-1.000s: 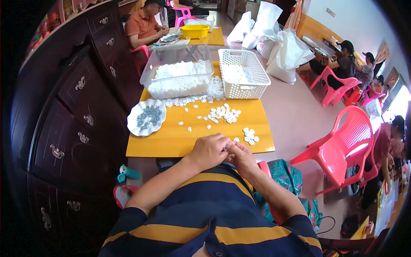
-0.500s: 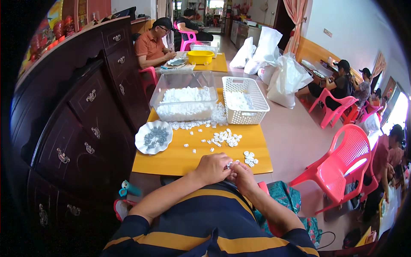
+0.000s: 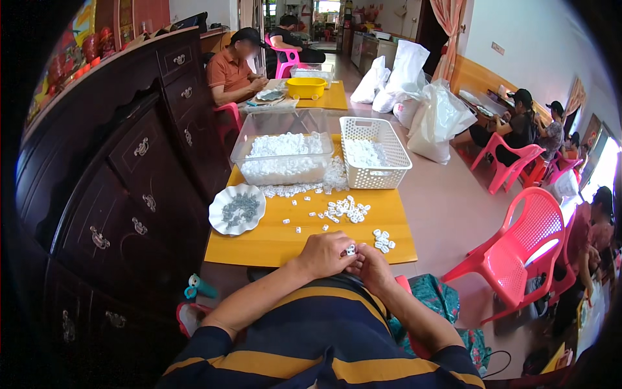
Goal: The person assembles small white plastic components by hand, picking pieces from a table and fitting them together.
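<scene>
At the near edge of the yellow table [image 3: 259, 249] my two hands meet. My left hand [image 3: 322, 253] is closed, its fingers pinching a small white plastic piece with dark spots [image 3: 350, 249]. My right hand [image 3: 374, 266] touches it from the right, fingers curled in; whether they grip the same piece is hard to see. Just beyond my hands lies a small group of white oval pieces [image 3: 383, 241], and farther off a larger scatter of white pieces [image 3: 348, 210]. A white scalloped plate [image 3: 219, 222] on the left holds many small grey parts.
A clear plastic bin [image 3: 285, 170] and a white perforated basket [image 3: 379, 177], both with white pieces, stand at the table's far side. Dark drawers [image 3: 116, 188] line the left. A red plastic chair [image 3: 518, 253] stands right. A person in an orange shirt [image 3: 227, 78] sits at the farther table.
The small white piece now shows more plainly between my fingers, its spotted side turned up. My right hand has shifted slightly, and the whole view has moved a little.
</scene>
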The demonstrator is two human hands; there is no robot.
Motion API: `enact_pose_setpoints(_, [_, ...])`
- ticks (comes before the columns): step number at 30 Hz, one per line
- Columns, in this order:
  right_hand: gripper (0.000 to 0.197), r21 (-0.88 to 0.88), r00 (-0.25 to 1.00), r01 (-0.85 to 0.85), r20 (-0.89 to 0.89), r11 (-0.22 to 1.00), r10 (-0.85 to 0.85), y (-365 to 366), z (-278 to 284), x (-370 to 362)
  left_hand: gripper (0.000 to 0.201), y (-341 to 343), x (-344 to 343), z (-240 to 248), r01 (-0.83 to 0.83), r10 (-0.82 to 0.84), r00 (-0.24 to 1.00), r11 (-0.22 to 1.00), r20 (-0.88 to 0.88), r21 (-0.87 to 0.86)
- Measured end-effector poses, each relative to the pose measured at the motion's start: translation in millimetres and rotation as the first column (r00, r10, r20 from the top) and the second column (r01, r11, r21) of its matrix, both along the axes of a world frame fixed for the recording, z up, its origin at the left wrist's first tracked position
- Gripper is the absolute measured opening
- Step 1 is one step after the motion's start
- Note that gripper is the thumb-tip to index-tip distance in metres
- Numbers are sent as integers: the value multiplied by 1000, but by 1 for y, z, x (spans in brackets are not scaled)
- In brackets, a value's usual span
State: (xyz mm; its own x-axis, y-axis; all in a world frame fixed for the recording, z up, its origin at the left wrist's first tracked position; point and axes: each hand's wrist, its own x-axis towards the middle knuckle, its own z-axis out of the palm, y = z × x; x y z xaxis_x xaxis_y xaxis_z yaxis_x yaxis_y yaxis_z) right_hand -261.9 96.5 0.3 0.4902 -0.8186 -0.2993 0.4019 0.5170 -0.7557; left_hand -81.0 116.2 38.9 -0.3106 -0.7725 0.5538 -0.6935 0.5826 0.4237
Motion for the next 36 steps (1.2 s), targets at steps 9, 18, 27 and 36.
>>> enact_pose_setpoints(9, [17, -36, 999, -18, -34, 999, 17, 1, -3, -2, 21, 1, 2, -5, 25, -26, 1000, 999, 15, 43])
enact_pose_setpoints(18, [16, -58, 998, 3, -57, 998, -7, 0, -1, 1, 22, -2, 3, -9, 46, -47, 999, 998, 25, 31])
enact_pose_setpoints(27, [15, -45, 997, -6, -73, 999, 3, 7, -8, -2, 22, 7, -2, -17, 27, -27, 1000, 999, -14, 42])
enact_pose_setpoints(36, [15, -27, 998, 51, -46, 998, -53, -3, -22, -3, 25, 0, -3, -29, 27, -24, 997, 999, -74, 45])
